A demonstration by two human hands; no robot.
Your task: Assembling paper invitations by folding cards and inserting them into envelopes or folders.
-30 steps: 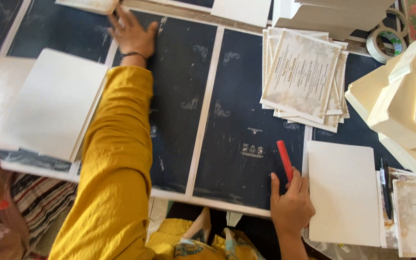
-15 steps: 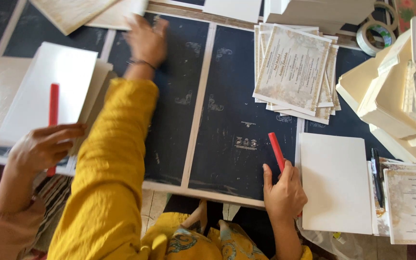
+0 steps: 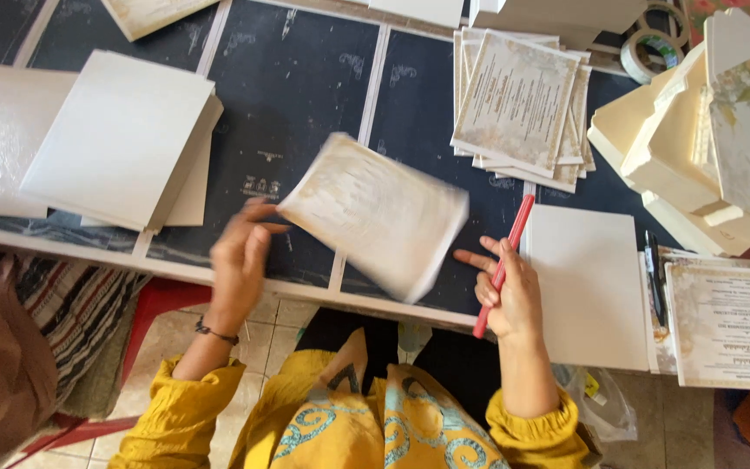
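Observation:
My left hand (image 3: 240, 260) grips the left edge of a printed cream card (image 3: 373, 213), blurred by motion, just above the dark table (image 3: 305, 95). Holding a red pen (image 3: 505, 260) upright with its index finger stretched toward the card is my right hand (image 3: 507, 291). A blank white sheet (image 3: 588, 282) lies directly right of that hand. I wear yellow sleeves.
A pile of white boards (image 3: 115, 139) rests at the left, printed cards (image 3: 518, 104) are stacked at the top middle, cream boxes (image 3: 696, 148) at the right. A tape roll (image 3: 648, 48) sits far back. Another person (image 3: 2, 347) is at the lower left.
My left hand has come back from the far side of the table with a printed card. My right hand stayed near the front edge with the pen.

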